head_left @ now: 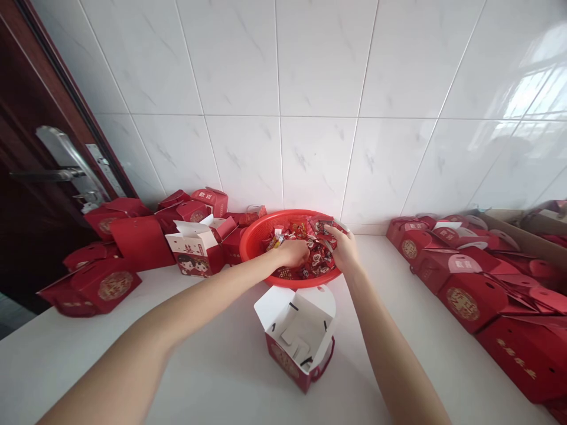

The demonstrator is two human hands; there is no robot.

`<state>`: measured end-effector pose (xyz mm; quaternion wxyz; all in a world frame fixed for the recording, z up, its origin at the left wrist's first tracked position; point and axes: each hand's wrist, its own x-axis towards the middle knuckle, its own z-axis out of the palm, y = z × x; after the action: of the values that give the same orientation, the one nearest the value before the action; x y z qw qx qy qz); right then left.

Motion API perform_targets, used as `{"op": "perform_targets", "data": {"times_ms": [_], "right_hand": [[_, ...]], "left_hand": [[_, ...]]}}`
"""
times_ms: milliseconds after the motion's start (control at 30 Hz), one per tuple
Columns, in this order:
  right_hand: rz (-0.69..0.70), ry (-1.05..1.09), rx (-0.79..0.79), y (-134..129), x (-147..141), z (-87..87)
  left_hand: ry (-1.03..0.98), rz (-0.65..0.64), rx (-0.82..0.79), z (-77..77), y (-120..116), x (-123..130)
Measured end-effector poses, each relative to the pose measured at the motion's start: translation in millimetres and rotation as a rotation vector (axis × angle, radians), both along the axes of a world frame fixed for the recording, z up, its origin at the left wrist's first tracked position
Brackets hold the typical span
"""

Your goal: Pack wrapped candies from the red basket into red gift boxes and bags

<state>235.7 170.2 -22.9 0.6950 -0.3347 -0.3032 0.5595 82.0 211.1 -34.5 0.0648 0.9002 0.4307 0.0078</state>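
Note:
A red plastic basket (248,248) full of wrapped candies (316,262) stands against the wall. My left hand (295,254) reaches into it with curled fingers; whatever they hold is hidden. At the basket's right side, my right hand (344,249) has its fingers closed on the edge of a red candy packet (322,224). Just in front of the basket, between my forearms, sits a red gift box (283,359) with its flaps up. Its white inside shows, with dark strap ends through the slots and nothing lying in it.
Several red gift boxes (106,289) are grouped at the left, one of them a box with white flaps and cartoon figures (192,262). More closed red boxes (460,295) stand in rows at the right, by a cardboard carton (500,227). A tiled wall (319,153) rises behind.

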Motion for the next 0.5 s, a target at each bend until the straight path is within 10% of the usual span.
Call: {"op": "perform_targets", "data": {"times_ms": [200,500], "right_hand": [[0.017,-0.007,0.023,1,0,1.5],[0.012,0.046,0.006,1,-1,2.5]], "left_hand": [[-0.516,0.133,-0.141,11.4,3,-11],[-0.770,0.158,-0.176,16.8,0,-19]]}}
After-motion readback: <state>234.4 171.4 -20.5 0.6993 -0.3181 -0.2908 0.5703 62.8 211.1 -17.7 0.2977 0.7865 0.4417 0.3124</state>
